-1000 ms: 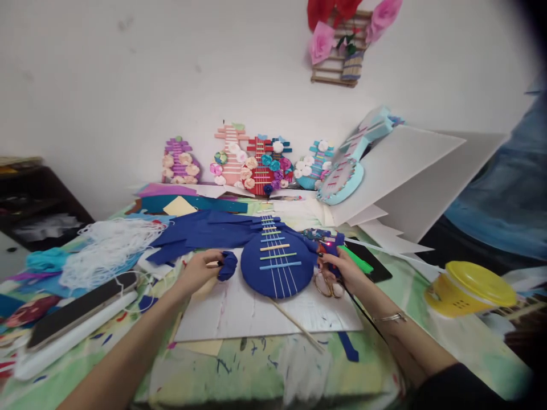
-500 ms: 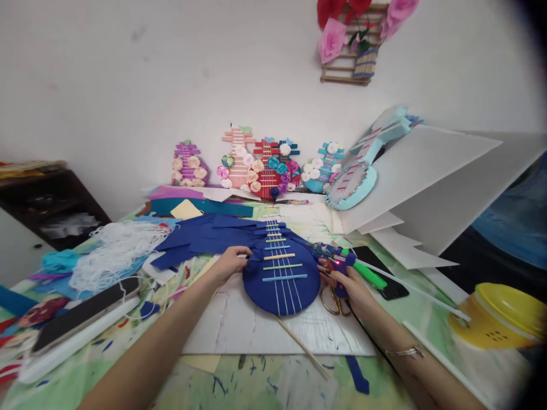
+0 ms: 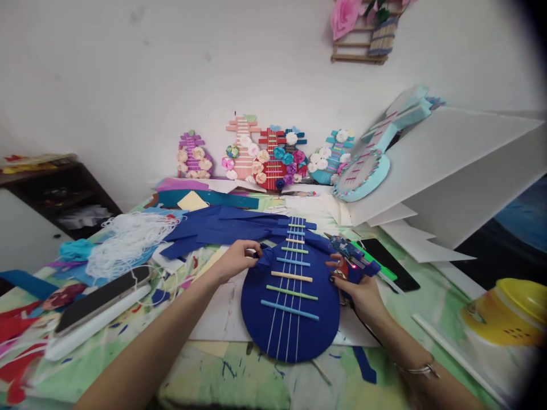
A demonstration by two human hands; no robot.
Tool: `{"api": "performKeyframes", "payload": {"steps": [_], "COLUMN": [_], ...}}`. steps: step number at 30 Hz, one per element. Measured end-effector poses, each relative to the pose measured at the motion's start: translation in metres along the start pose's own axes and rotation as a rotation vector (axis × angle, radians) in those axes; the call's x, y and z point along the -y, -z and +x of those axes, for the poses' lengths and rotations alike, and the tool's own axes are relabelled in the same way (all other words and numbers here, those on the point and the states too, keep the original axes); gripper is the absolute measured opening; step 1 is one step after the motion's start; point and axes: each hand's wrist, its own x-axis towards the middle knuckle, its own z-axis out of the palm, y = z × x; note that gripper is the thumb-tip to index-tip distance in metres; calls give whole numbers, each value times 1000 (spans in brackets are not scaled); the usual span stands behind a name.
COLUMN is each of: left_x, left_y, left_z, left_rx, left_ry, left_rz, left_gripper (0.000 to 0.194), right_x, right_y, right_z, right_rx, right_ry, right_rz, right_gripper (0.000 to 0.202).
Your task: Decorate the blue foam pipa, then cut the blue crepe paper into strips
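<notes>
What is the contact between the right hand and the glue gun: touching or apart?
Touching. The head view shows the right hand wrapped around the handle of the glue gun, its fingers curled by the orange trigger.

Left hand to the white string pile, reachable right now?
Probably yes: the left hand is near the white string pile, only low blue sheets and scraps between. Its fingers hold a blue rosette, so they'd likely need freeing.
</notes>
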Motion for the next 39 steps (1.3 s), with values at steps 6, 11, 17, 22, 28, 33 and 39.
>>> {"api": "performKeyframes", "payload": {"steps": [6, 11, 17, 22, 28, 33, 39], "left_x": [-30, -63, -79, -80, -85, -87, -80], "left_y": [-16, -57, -92, -98, -100, -97, -93], "left_z": [-4, 0, 7, 7, 6, 5, 8], "left_rx": [-241, -230, -286, -308, -303, -322, -307], "left_ry": [-202, -474, -523, -490, -479, -474, -534], "left_rz": [191, 505, 672, 722, 822, 827, 709], "left_gripper": [7, 13, 12, 9, 6, 6, 10], "right_x": [-6, -3, 5, 4, 2, 4, 4], "right_y": [0, -2, -6, -7, -5, -4, -5], "right_z": [-5, -9, -16, -20, -21, -23, -24], "right_rx": [-74, -66, -99, -111, -86, -71, -66], "right_ry": [80, 122, 185, 224, 218, 229, 248], "right_rz": [-13, -30, -58, -99, -63, -61, -80], "right_gripper": [47, 37, 33, 33, 35, 33, 30]}}
